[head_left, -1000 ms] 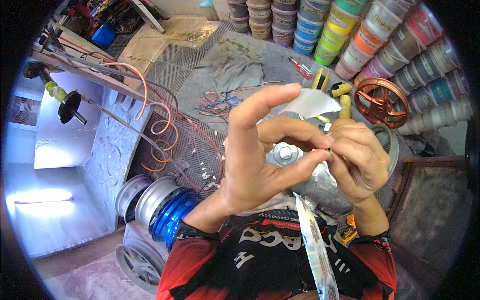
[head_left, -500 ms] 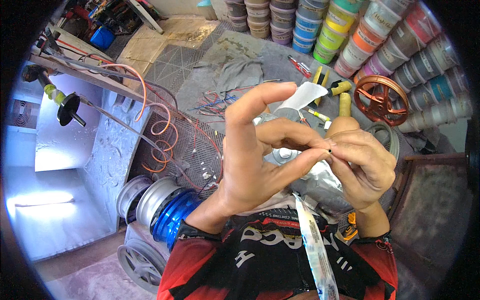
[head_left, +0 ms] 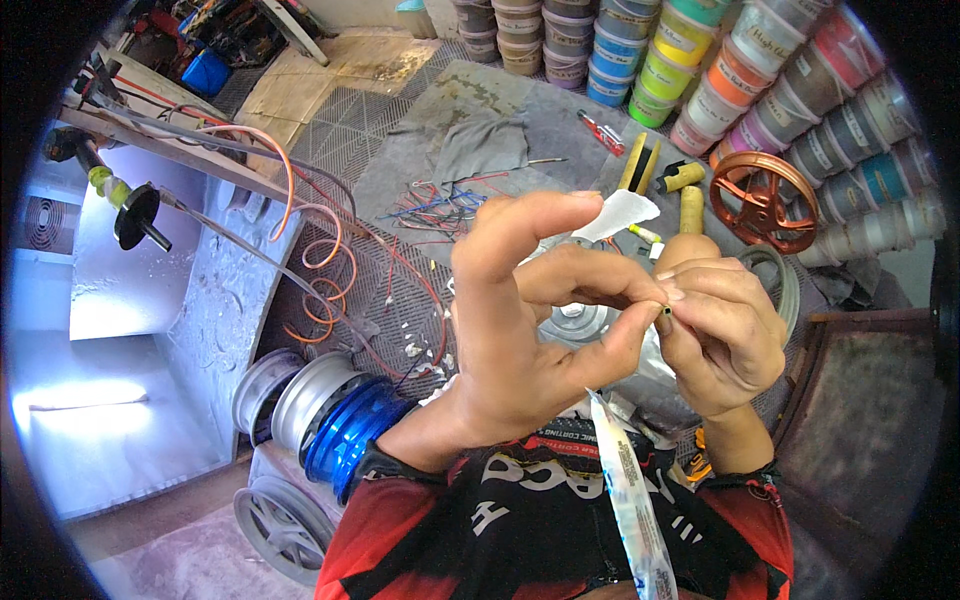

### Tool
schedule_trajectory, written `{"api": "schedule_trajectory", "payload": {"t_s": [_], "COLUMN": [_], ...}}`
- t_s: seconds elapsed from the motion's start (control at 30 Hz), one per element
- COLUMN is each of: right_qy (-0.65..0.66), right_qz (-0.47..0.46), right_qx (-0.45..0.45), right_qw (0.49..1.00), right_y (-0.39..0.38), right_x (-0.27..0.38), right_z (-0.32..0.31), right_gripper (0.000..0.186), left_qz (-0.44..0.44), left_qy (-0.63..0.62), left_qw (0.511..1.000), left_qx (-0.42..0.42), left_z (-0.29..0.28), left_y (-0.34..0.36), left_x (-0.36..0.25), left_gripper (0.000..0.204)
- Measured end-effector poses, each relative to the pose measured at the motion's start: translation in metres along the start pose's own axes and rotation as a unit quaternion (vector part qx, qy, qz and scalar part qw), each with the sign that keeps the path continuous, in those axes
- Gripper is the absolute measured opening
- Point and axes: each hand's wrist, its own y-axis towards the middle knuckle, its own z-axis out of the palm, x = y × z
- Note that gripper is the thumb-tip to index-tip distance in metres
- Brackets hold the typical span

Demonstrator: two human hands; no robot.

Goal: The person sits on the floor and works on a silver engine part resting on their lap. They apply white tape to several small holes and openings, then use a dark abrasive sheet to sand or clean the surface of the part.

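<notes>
My left hand [head_left: 510,340] has its index finger raised and bent while thumb and another finger pinch a tiny dark piece [head_left: 666,311]. The fingertips of my right hand [head_left: 725,330] meet that piece from the right, curled and pressed together around it. A white, irregular scrap [head_left: 628,210] shows just beyond my left index fingertip; whether it is held, I cannot tell. Partly hidden behind both hands is a silver part with a round top [head_left: 575,326] and crumpled foil. A clear printed plastic strip [head_left: 628,490] lies over my lap below them.
Stacked tubs [head_left: 657,75] line the back. A copper wheel [head_left: 805,200], yellow cylinders [head_left: 690,210] and red-blue wires [head_left: 435,205] lie ahead on grey matting. Left are a metal booth [head_left: 140,260], coiled orange hose [head_left: 320,215] and several rims [head_left: 305,405]; a framed panel [head_left: 840,440] stands right.
My left index finger and the white scrap near it sit lower than before. Both hands have shifted slightly, their fingertips still meeting at the tiny piece, which has moved a little right and down.
</notes>
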Motion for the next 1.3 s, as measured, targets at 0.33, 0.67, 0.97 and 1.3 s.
{"api": "schedule_trajectory", "payload": {"t_s": [0.33,0.67,0.97,1.3], "right_qy": [-0.081,-0.012,0.013,-0.058], "right_qz": [-0.124,-0.025,-0.011,-0.09], "right_qx": [-0.037,-0.023,-0.01,-0.015], "right_qw": [0.988,0.999,1.0,0.994], "right_y": [-0.001,-0.005,-0.005,-0.011], "right_x": [-0.003,-0.007,-0.003,-0.006], "right_z": [0.008,0.005,0.003,0.01], "right_gripper": [0.032,0.03,0.029,0.036], "left_qz": [-0.015,-0.024,0.048,-0.096], "left_qy": [0.028,-0.082,0.037,-0.124], "left_qw": [0.999,0.996,0.998,0.987], "left_qx": [0.018,-0.02,0.004,-0.045], "left_z": [0.0,0.008,-0.003,0.01], "left_y": [-0.003,-0.001,-0.004,-0.009], "left_x": [0.002,0.005,0.013,0.005], "left_gripper": [0.079,0.082,0.078,0.069]}}
